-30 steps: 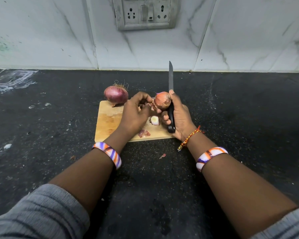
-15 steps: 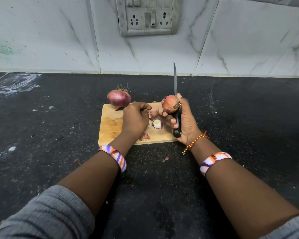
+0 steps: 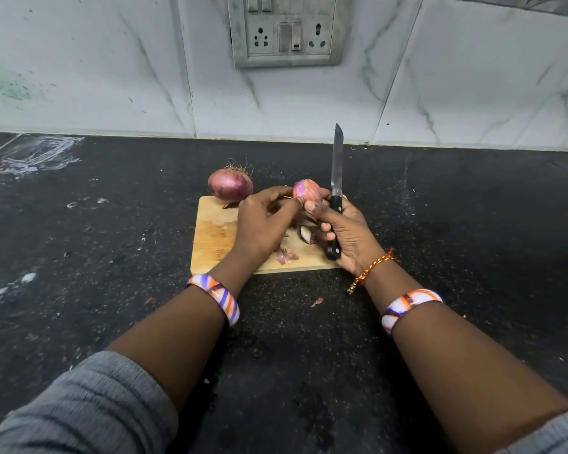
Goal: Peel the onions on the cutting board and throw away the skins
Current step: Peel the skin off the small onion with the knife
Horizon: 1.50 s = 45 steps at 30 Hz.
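A small, partly peeled red onion (image 3: pixel 305 190) is held above the wooden cutting board (image 3: pixel 214 237). My right hand (image 3: pixel 348 234) holds it with thumb and forefinger and also grips a black-handled knife (image 3: pixel 336 198), blade pointing up and away. My left hand (image 3: pixel 263 221) pinches the skin at the onion's left side. A whole unpeeled red onion (image 3: pixel 230 186) with dry roots sits at the board's far left corner. A cut onion end (image 3: pixel 306 234) and a scrap of skin (image 3: pixel 286 256) lie on the board under my hands.
The board lies on a dark speckled counter (image 3: pixel 440 224) against a white marbled wall with a socket panel (image 3: pixel 284 29). Two small skin bits (image 3: pixel 317 302) (image 3: pixel 150 301) lie on the counter in front of the board. White smears mark the counter's left side.
My left hand has come back up to the small onion and now pinches its skin. The onion shows more bare purple flesh than before.
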{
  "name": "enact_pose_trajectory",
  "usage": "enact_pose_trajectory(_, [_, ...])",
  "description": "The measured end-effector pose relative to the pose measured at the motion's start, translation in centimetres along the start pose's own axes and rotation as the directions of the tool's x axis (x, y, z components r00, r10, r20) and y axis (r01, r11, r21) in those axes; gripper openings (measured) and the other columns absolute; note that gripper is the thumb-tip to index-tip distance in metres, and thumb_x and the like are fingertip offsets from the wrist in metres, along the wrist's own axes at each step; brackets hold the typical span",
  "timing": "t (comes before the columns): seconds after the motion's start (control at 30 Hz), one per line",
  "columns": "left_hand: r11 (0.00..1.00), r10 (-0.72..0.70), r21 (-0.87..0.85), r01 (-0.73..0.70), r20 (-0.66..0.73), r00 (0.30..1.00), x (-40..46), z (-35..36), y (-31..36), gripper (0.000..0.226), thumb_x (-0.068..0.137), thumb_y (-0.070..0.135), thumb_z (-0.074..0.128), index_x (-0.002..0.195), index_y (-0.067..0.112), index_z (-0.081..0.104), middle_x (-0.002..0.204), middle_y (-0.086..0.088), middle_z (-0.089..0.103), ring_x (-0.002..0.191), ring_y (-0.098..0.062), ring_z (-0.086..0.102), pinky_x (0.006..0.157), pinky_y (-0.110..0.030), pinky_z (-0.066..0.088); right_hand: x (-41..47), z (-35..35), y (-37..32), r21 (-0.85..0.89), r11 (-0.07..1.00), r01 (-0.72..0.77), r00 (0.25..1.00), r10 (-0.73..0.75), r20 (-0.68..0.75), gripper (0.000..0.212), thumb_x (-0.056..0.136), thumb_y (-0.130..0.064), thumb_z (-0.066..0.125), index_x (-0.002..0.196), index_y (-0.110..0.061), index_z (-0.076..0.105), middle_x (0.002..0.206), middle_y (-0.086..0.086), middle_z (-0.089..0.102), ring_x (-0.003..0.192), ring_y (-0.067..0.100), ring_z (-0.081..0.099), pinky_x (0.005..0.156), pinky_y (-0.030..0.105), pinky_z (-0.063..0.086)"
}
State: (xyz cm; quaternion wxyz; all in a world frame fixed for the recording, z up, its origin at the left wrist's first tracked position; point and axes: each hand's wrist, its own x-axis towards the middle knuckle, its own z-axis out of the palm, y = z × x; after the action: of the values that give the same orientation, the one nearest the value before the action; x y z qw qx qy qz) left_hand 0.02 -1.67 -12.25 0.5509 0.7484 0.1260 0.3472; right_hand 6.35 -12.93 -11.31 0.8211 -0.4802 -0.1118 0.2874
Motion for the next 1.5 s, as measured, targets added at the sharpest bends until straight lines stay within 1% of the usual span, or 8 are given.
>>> enact_pose_trajectory(0.2, [0.999, -0.021, -0.031, 0.02, -0.023, 1.0, 0.13, -0.08, 0.03, 0.014, 0.081, 0.003, 0.058, 0.08, 0.01, 0.07, 0.064, 0.005, 0.064, 0.054, 0.006, 0.053, 0.055, -0.011, 0.042, 0.0, 0.26, 0.05, -0.028, 1.0, -0.001, 1.0, 0.0, -0.014, 0.029, 0.081, 0.012, 0.058, 0.102, -0.007, 0.052, 0.065, 0.0, 0.059, 0.033, 0.0, 0.037, 0.03, 0.012, 0.029])
enact_pose_trajectory(0.37, [0.999, 0.0, -0.042, -0.001, -0.028, 1.0, 0.25, -0.23, -0.22, 0.023, 0.08, 0.001, 0.058, 0.066, 0.016, 0.068, 0.05, 0.018, 0.06, 0.05, 0.005, 0.052, 0.052, -0.012, 0.042, -0.19, 0.42, -0.13, -0.039, 0.999, -0.002, 1.0, 0.001, -0.017, 0.027, 0.081, 0.014, 0.057, 0.096, -0.009, 0.053, 0.068, 0.002, 0.058, 0.033, 0.0, 0.037, 0.03, 0.012, 0.029])
enact_pose_trajectory(0.53, [0.999, -0.026, -0.04, 0.024, -0.048, 0.998, 0.28, -0.23, -0.37, 0.022, 0.075, -0.001, 0.062, 0.063, 0.016, 0.067, 0.052, 0.014, 0.062, 0.056, -0.001, 0.054, 0.057, -0.019, 0.046, -0.31, 0.54, -0.22, -0.034, 0.999, -0.003, 1.0, 0.002, -0.017, 0.029, 0.08, 0.016, 0.057, 0.094, -0.009, 0.053, 0.057, -0.004, 0.061, 0.033, 0.0, 0.037, 0.03, 0.012, 0.029])
enact_pose_trajectory(0.63, [0.997, -0.056, -0.05, 0.053, -0.061, 0.997, 0.39, -0.18, -0.66, 0.013, 0.073, -0.002, 0.062, 0.062, 0.005, 0.063, 0.062, -0.012, 0.065, 0.06, -0.018, 0.057, 0.06, -0.031, 0.048, -0.27, 0.5, -0.15, -0.032, 0.999, 0.002, 1.0, -0.003, -0.022, 0.03, 0.079, 0.016, 0.058, 0.094, -0.01, 0.053, 0.056, -0.006, 0.061, 0.033, 0.0, 0.037, 0.03, 0.012, 0.029])
enact_pose_trajectory(0.7, [0.996, -0.073, -0.046, 0.071, -0.064, 0.995, 0.39, -0.11, -0.83, 0.014, 0.073, 0.0, 0.061, 0.06, 0.004, 0.059, 0.065, -0.022, 0.064, 0.057, -0.024, 0.055, 0.056, -0.034, 0.046, -0.21, 0.47, -0.14, -0.045, 0.999, 0.004, 1.0, -0.005, -0.024, 0.03, 0.079, 0.016, 0.059, 0.093, -0.01, 0.054, 0.056, -0.007, 0.061, 0.033, 0.0, 0.038, 0.031, 0.012, 0.029])
enact_pose_trajectory(0.93, [0.993, -0.114, 0.021, 0.115, -0.067, 0.991, 0.34, 0.06, -0.44, 0.028, 0.075, 0.004, 0.061, 0.051, 0.017, 0.053, 0.052, -0.003, 0.054, 0.053, -0.014, 0.048, 0.053, -0.024, 0.039, -0.55, 0.72, -0.2, -0.044, 0.999, 0.0, 1.0, -0.001, -0.028, 0.034, 0.076, 0.021, 0.057, 0.091, -0.009, 0.051, 0.063, 0.001, 0.058, 0.031, 0.002, 0.036, 0.029, 0.012, 0.031])
enact_pose_trajectory(1.13, [0.99, -0.129, 0.047, 0.133, -0.08, 0.988, 0.44, 0.13, -0.49, 0.029, 0.078, 0.007, 0.061, 0.051, 0.013, 0.051, 0.05, -0.002, 0.047, 0.051, -0.012, 0.04, 0.05, -0.024, 0.033, -0.65, 0.61, -0.3, -0.075, 0.997, -0.012, 1.0, 0.012, -0.007, 0.034, 0.076, 0.02, 0.059, 0.094, -0.008, 0.052, 0.074, 0.004, 0.056, 0.031, 0.002, 0.038, 0.029, 0.013, 0.031])
enact_pose_trajectory(1.5, [0.988, -0.125, 0.082, 0.131, -0.071, 0.99, 0.59, 0.21, -0.69, 0.026, 0.076, 0.008, 0.061, 0.051, 0.01, 0.053, 0.052, -0.004, 0.051, 0.055, -0.014, 0.045, 0.054, -0.025, 0.036, -0.48, 0.16, -0.34, -0.051, 0.998, -0.035, 0.999, 0.037, 0.022, 0.031, 0.078, 0.017, 0.057, 0.093, -0.01, 0.052, 0.071, 0.005, 0.054, 0.031, 0.001, 0.036, 0.029, 0.013, 0.032])
